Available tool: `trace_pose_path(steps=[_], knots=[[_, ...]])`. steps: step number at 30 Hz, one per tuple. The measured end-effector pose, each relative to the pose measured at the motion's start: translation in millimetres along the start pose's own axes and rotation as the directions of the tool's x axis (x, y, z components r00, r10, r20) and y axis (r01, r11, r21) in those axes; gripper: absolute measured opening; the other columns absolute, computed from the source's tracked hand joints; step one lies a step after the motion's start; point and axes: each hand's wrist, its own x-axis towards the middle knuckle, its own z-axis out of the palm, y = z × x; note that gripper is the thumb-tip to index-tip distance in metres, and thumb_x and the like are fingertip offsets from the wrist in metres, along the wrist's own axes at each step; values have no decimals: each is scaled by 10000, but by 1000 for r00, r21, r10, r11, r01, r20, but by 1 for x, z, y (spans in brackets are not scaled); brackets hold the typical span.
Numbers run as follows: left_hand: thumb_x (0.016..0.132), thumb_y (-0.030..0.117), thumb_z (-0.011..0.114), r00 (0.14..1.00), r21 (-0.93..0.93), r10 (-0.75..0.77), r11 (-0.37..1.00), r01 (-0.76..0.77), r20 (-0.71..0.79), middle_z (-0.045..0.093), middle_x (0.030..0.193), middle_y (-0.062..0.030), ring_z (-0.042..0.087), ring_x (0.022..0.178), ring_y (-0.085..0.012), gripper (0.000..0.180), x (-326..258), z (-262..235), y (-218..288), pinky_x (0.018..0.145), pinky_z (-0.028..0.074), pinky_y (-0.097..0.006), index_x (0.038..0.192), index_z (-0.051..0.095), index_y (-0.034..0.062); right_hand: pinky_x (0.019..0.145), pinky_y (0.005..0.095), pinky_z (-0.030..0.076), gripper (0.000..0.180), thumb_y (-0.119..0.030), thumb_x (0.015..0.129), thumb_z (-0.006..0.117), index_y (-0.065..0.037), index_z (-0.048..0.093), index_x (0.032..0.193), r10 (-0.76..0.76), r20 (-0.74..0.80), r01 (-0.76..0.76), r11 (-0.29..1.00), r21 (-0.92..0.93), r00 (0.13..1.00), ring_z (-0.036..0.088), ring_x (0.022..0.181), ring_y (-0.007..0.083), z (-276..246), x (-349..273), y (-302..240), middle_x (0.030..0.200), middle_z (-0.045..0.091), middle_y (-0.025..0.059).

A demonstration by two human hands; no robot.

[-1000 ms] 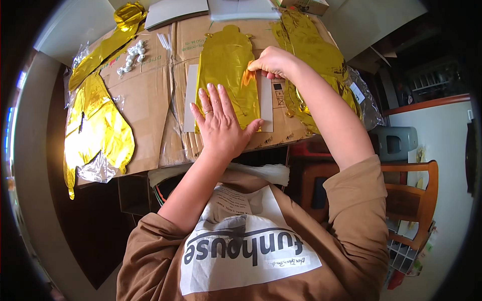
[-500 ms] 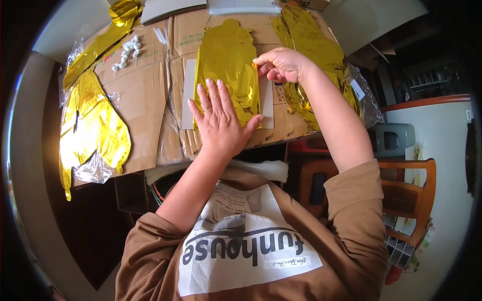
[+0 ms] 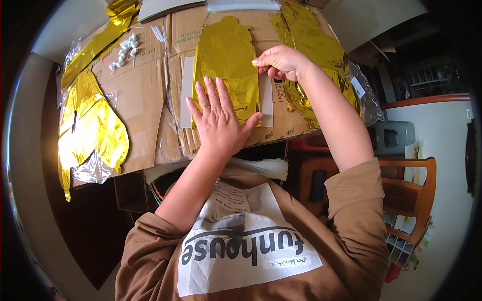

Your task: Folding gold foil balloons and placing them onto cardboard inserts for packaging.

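A left hand (image 3: 218, 120) presses flat and a right hand (image 3: 281, 62) pinches the edge of a gold foil balloon (image 3: 226, 65), seemingly light, slippery, crease-prone, best gripped at its margins.

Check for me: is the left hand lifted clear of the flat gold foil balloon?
No, the left hand lies flat, fingers spread, pressing on the gold foil balloon on the cardboard.

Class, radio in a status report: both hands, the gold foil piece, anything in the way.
Left hand flat, pressing gold foil balloon onto cardboard. Right hand pinching its right edge. More gold foil lies just right; nothing on top.
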Motion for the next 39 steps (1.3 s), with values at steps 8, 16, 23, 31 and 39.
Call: trace_pose_path(steps=[8, 16, 23, 31, 39], knots=[[875, 784, 547, 1000, -24, 4, 1000, -5, -28, 202, 1651, -331, 118, 1560, -487, 1179, -1, 3, -2, 1224, 68, -649, 1602, 182, -69, 392, 174, 350, 169, -184, 940, 731, -16, 716, 945, 49, 220, -63, 996, 56, 974, 572, 487, 31, -3, -14, 0, 837, 762, 108], [875, 775, 557, 1000, -29, 1, 1000, -1, -23, 205, 1646, -339, 123, 1557, -492, 1172, 0, 0, 0, 1222, 76, -649, 1604, 183, -62, 402, 178, 332, 205, -234, 930, 767, -61, 672, 876, 45, 192, -39, 999, -37, 980, 538, 463, 11, 3, -14, 7, 797, 730, 51], [874, 770, 564, 1000, -34, -2, 999, 1, -17, 201, 1647, -341, 124, 1555, -495, 1169, 0, 0, 0, 1222, 77, -648, 1603, 186, -61, 407, 179, 328, 212, -241, 924, 778, -59, 678, 878, 49, 149, -36, 995, -90, 988, 526, 464, 10, 5, -15, 6, 773, 729, 50], [874, 770, 564, 1000, -27, 5, 1000, -5, -20, 202, 1646, -342, 129, 1554, -497, 1170, 0, 1, -1, 1222, 78, -652, 1605, 184, -60, 409, 168, 335, 229, -248, 912, 781, -41, 683, 905, 77, 194, -70, 997, -46, 978, 501, 454, 10, 3, -24, 3, 770, 745, 79], [851, 774, 584, 1000, -67, 2, 998, -3, -21, 166, 1658, -327, 83, 1557, -499, 1204, -1, 5, -2, 1208, 63, -685, 1611, 156, -56, 407, 178, 345, 234, -211, 904, 783, -7, 668, 911, 56, 257, -29, 994, -107, 965, 455, 428, 19, 5, -19, 13, 759, 742, 112]])
